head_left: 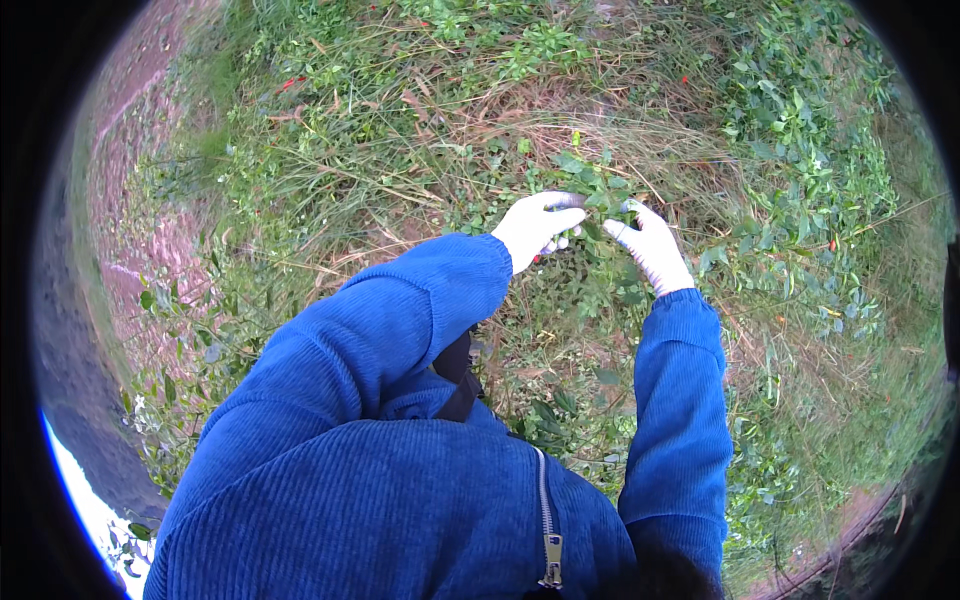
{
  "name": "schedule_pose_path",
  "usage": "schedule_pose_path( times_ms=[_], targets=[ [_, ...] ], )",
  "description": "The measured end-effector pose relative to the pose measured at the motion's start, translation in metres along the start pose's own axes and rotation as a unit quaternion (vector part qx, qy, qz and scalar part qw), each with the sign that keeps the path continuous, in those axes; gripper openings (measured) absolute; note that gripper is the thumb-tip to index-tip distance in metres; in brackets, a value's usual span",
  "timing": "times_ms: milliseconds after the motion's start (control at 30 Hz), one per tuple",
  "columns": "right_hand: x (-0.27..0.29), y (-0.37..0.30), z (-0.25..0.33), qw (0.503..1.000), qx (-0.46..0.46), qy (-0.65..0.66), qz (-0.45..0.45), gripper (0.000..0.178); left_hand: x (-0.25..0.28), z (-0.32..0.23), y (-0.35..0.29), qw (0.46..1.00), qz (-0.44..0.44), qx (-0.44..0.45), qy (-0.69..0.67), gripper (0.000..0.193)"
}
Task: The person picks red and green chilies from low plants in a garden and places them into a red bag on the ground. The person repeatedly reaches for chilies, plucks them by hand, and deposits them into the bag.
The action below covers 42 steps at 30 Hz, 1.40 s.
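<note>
Both of my hands wear white gloves with greyish fingertips and meet at a leafy green plant [597, 190] in front of me. My left hand [538, 228] is at the plant's left side, its thumb and forefinger closing at the leaves and the other fingers curled in. Whatever it holds is too small to make out. A small red spot [536, 259], perhaps a fruit, shows just under that hand. On the plant's right side, my right hand [652, 245] has its thumb and forefinger apart, tips near the leaves. Leaves partly hide the fingertips of both hands.
Dry grass [640, 140] and green weeds cover the ground around the plant. Denser leafy plants [800, 130] grow on the right, and small red bits [290, 84] are scattered about. Bare reddish soil [130, 150] runs along the far left. Taller leafy stems [180, 350] stand at the left.
</note>
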State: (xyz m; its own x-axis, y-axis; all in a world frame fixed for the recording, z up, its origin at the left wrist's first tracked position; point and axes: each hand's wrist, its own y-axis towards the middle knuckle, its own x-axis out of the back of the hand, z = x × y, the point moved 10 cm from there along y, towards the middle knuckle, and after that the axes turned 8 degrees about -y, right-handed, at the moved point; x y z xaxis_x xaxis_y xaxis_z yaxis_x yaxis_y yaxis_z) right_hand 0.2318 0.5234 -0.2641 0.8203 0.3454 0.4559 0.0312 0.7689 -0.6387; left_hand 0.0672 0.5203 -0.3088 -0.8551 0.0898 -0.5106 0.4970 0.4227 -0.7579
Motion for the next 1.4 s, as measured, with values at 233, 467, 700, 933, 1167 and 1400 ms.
schedule_pose_path(
  times_ms=[233,467,700,933,1167,1400],
  targets=[
    [-0.016,-0.008,-0.003,0.999,-0.042,0.027,0.002,0.030,-0.013,0.007,0.009,0.994,-0.063,0.009,0.087,0.028],
    [-0.017,-0.019,-0.011,0.986,-0.015,0.162,-0.028,0.029,-0.030,0.036,0.002,0.966,0.012,0.113,-0.231,0.012],
    [-0.015,-0.025,-0.060,0.941,-0.080,0.319,-0.080,0.028,-0.054,0.029,-0.026,0.912,0.175,0.137,-0.345,0.018],
    [0.015,-0.045,-0.023,0.975,-0.006,0.216,-0.051,0.035,-0.010,0.034,-0.024,0.978,0.093,0.132,-0.129,0.016],
    [0.019,-0.060,-0.018,0.958,-0.031,0.269,-0.097,0.049,-0.009,0.011,-0.019,0.994,0.047,0.066,-0.077,0.025],
    [0.014,-0.071,-0.018,0.978,-0.005,0.176,-0.110,0.041,-0.030,-0.023,-0.022,0.996,0.085,-0.010,-0.034,0.032]
  ],
)
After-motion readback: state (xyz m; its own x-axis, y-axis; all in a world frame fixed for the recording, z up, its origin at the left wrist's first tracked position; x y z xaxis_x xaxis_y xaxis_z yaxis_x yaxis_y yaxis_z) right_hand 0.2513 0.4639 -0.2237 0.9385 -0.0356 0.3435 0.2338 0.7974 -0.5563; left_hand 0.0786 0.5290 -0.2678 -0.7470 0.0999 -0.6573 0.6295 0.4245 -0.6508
